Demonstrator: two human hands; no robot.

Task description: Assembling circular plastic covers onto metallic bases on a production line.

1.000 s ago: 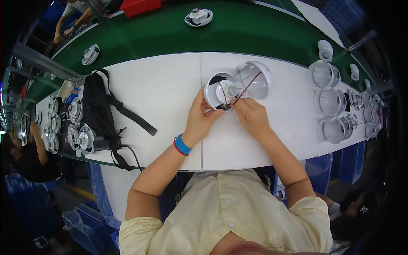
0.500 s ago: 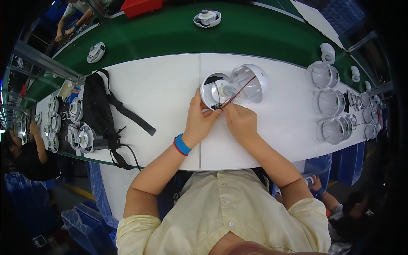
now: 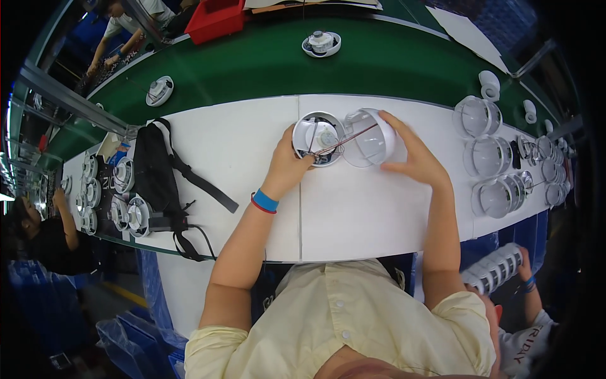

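Note:
My left hand (image 3: 289,165) holds a round white housing (image 3: 304,144) by its left rim and lower edge. Inside the housing sit a white round part and dark pieces with wires. Thin red and dark wires (image 3: 347,140) run from it to a white dome-shaped shell (image 3: 380,144) with a clear part, just to its right. Around the shell's right side curves my right hand (image 3: 418,153), fingers at the upper edge and thumb at the lower. The palm stays off the shell.
A black strapped bag (image 3: 154,167) lies left, beside several housings (image 3: 137,215). Clear-and-white domes (image 3: 489,158) stand in rows at right. Beyond the white table (image 3: 372,218) runs a green belt (image 3: 246,72) carrying housings and a red bin (image 3: 214,22). A person (image 3: 527,284) at lower right holds stacked white parts.
My right hand has left the wires beside the housing and moved right, onto the dome shell. The shell has shifted and turned. My left hand still holds the housing.

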